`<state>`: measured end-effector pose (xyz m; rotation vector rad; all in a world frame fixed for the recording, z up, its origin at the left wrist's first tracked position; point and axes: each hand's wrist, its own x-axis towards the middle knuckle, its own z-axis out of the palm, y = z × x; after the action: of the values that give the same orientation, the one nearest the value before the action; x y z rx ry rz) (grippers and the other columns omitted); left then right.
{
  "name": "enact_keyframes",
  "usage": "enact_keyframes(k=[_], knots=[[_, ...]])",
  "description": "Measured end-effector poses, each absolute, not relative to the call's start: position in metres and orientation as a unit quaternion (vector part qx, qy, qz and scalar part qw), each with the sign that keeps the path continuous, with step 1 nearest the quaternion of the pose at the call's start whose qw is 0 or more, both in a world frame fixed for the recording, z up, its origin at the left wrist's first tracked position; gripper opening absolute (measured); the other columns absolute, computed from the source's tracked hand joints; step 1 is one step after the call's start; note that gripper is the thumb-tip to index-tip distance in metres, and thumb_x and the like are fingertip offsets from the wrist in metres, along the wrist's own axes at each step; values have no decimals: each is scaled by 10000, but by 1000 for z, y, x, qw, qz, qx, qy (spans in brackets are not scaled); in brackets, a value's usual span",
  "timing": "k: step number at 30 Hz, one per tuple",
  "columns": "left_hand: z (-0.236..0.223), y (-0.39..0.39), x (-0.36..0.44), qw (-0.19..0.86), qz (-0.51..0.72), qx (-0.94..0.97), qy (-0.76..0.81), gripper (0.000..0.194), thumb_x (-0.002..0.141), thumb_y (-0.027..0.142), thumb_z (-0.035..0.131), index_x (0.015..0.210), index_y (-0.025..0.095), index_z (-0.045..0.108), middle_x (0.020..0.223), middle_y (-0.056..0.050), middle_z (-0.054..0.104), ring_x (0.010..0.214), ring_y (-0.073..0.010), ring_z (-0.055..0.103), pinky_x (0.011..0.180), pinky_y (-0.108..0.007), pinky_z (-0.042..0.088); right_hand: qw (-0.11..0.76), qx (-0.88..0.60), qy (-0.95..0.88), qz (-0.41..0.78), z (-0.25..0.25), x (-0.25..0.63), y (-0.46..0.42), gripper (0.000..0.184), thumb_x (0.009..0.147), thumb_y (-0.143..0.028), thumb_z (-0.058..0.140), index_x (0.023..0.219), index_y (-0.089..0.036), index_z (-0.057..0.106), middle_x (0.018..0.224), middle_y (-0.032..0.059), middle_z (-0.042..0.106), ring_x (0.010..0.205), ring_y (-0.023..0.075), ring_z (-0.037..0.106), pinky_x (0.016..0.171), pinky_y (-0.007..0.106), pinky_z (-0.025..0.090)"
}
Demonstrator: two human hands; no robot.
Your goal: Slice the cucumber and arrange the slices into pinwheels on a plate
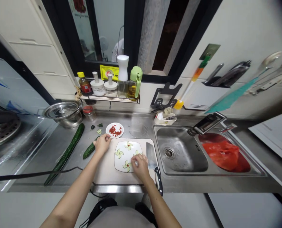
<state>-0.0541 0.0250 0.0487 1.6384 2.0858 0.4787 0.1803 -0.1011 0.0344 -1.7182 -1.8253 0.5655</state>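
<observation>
A square white plate [122,164] lies on the cutting board [103,175], with pale green cucumber slices [119,154] set in pinwheels, some with red bits at the centre. My right hand [141,164] is over the plate's right side, fingers curled together; what they hold is hidden. At the rim of a small white dish [122,127] holding chopped red pieces [114,130], my left hand [102,143] has its fingertips pinched together. Whatever is in that pinch is too small to make out. Partly behind this hand lies a cut cucumber [88,151].
A knife [151,155] lies on the board's right side, its black handle over the edge. Right of it is a sink [181,158] with a red bag [223,155]. A long cucumber [67,152], a cable [36,174] and a lidded steel pot [66,115] are left.
</observation>
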Motion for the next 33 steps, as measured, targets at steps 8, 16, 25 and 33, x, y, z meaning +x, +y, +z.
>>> enact_keyframes(k=[8,16,25,33], knots=[[26,61,-38,176,137,563,796,264,841,296,492,997,258,702,1072,-97,687,1037,-295,573,886,-437,326,273,-650,-675,218,35,184,-97,179,886,-263,486,798,-217,634,858,26,660,904,217,533,838,348,321],[9,90,-37,166,87,571,800,281,827,246,493,983,254,726,1080,-111,694,1035,-296,564,886,-440,294,271,-653,-673,217,32,190,-96,182,885,-266,489,792,-226,640,877,25,672,913,227,552,832,358,327],[5,104,-47,122,57,607,783,301,834,249,471,1016,208,707,1083,-144,683,1042,-310,552,874,-438,283,275,-658,-667,217,34,191,-97,187,877,-261,483,774,-226,636,862,29,670,901,224,552,846,364,333],[4,101,-46,79,54,665,740,336,876,219,396,995,189,709,1062,-162,677,1029,-315,549,869,-450,273,268,-662,-664,224,36,193,-99,188,875,-273,488,781,-227,644,885,32,675,927,232,552,860,370,331]])
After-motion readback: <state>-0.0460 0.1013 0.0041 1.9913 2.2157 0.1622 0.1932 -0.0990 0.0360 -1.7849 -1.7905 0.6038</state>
